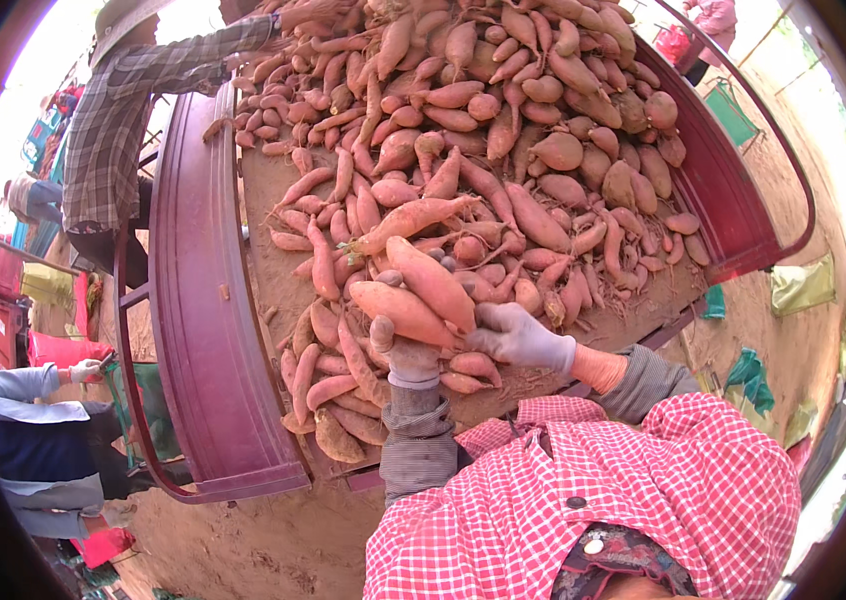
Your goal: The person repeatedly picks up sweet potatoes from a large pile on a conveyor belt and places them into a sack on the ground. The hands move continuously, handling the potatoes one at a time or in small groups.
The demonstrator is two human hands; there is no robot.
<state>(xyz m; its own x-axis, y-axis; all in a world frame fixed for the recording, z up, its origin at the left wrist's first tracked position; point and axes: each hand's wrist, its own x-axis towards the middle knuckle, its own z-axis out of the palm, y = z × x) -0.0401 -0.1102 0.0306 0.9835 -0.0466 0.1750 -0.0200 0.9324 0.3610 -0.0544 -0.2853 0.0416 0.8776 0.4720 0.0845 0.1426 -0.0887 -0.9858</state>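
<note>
Sweet potatoes [535,217] of many sizes lie heaped on the truck bed [262,247]. In a pale work glove, my left hand [412,356] holds a large sweet potato [400,309] from below, its dark fingertips showing at the upper edge. A second large sweet potato [430,281] lies against the first, also between my hands. My right hand [509,335], gloved too, has its fingers at the near ends of both roots; its exact grip is partly hidden. Smaller sweet potatoes [477,367] lie on the bed between my wrists.
Maroon metal side panels with rails flank the bed, left [202,300] and right [723,187]. A person in a plaid shirt [108,127] reaches over the heap at upper left. Another person [40,427] holds a green mesh bag [142,409]. More bags [802,285] lie on the ground at right.
</note>
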